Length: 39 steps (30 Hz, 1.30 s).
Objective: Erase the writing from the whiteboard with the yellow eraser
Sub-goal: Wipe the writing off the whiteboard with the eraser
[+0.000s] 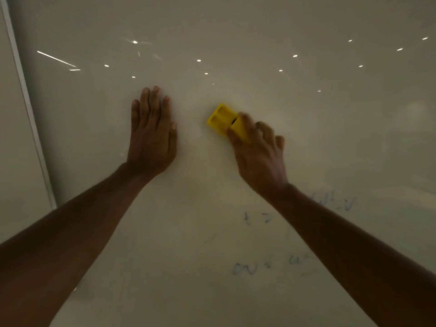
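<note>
The whiteboard fills almost the whole view, glossy and dim, with ceiling lights reflected in its upper part. My right hand grips the yellow eraser and holds it against the board near the middle; my fingers cover its lower right end. My left hand lies flat on the board to the left of the eraser, fingers together, holding nothing. Faint blue writing shows low on the board, below and beside my right forearm. The hand and eraser look slightly blurred.
The board's pale metal frame edge runs down the left side, with a plain wall beyond it. More faint marks lie to the right of my right wrist.
</note>
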{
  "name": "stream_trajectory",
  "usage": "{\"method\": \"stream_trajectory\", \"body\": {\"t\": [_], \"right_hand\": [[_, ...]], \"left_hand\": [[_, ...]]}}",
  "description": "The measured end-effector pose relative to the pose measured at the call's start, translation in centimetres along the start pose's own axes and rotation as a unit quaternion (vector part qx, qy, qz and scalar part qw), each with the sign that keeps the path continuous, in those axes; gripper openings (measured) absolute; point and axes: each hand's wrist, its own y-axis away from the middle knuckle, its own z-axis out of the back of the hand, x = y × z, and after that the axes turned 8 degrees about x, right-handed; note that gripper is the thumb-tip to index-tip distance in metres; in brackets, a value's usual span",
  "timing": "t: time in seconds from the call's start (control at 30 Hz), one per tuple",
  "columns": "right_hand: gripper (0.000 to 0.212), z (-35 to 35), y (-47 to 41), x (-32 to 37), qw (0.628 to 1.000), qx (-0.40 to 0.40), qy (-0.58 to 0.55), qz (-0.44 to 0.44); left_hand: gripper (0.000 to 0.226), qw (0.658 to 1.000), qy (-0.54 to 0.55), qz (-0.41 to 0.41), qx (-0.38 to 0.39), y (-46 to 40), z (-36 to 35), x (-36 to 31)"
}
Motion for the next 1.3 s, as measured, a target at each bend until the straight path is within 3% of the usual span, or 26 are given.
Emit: {"method": "stream_trajectory", "body": {"t": [0.07, 0.13, 0.23, 0.33, 0.43, 0.57, 0.67, 0.77, 0.87, 0.93, 1.0, 1.1, 1.2, 1.3], "right_hand": [[0.050, -0.1, -0.3, 0.6, 0.998, -0.033, -0.013, -0.053], [0.053, -1.5, 2.2, 2.3, 0.999, -0.023, -0.011, -0.032], [0.057, -4.0, 9.9, 4.9, 0.991, 0.066, -0.040, 0.108], [0.039, -5.2, 18.2, 5.4, 0.946, 0.155, -0.045, 0.281], [0.044, -5.0, 21.1, 3.2, 0.923, 0.180, -0.029, 0.339], [0.051, -2.9, 16.3, -2.1, 0.958, 0.127, -0.014, 0.256], [0.055, -0.3, 10.9, -6.8, 0.996, 0.060, -0.012, 0.057], [0.052, 0.3, 10.2, -8.3, 0.997, -0.014, -0.004, -0.072], [0.057, -1.6, 14.2, -6.5, 0.999, 0.010, -0.006, -0.030], [0.061, -2.8, 18.7, -5.3, 0.993, 0.070, -0.025, 0.089], [0.049, -3.3, 23.4, -5.8, 0.968, 0.133, -0.027, 0.211], [0.051, -2.6, 26.1, -8.7, 0.943, 0.168, -0.019, 0.287], [0.060, -1.0, 23.0, -13.0, 0.960, 0.137, 0.001, 0.245], [0.056, 1.6, 17.3, -18.1, 0.995, 0.071, 0.001, 0.075]], "left_hand": [[0.054, 1.000, 0.000, -0.001, 0.004, 0.3, -0.1, -0.1], [0.055, 1.000, 0.004, 0.005, 0.009, 0.7, -0.2, -0.3], [0.056, 1.000, 0.011, 0.016, 0.014, 1.3, -0.4, -0.8], [0.056, 0.999, 0.020, 0.023, 0.022, 1.9, -0.5, -1.5], [0.057, 0.999, 0.023, 0.025, 0.028, 2.5, -0.7, -2.2], [0.057, 0.999, 0.022, 0.017, 0.025, 2.9, -1.4, -3.2], [0.056, 0.999, 0.015, 0.005, 0.028, 2.8, -1.8, -4.3], [0.056, 0.999, 0.013, -0.005, 0.029, 2.5, -2.2, -5.6], [0.056, 0.999, 0.008, -0.022, 0.033, 2.1, -2.4, -6.9], [0.056, 0.999, 0.009, -0.031, 0.037, 1.9, -2.6, -7.9], [0.056, 0.998, 0.012, -0.038, 0.040, 1.6, -2.9, -9.0], [0.056, 0.998, 0.015, -0.041, 0.040, 1.2, -3.4, -10.4], [0.056, 0.999, 0.012, -0.036, 0.039, 0.8, -4.0, -11.8], [0.057, 0.999, 0.006, -0.036, 0.033, 0.5, -4.6, -13.2]]}}
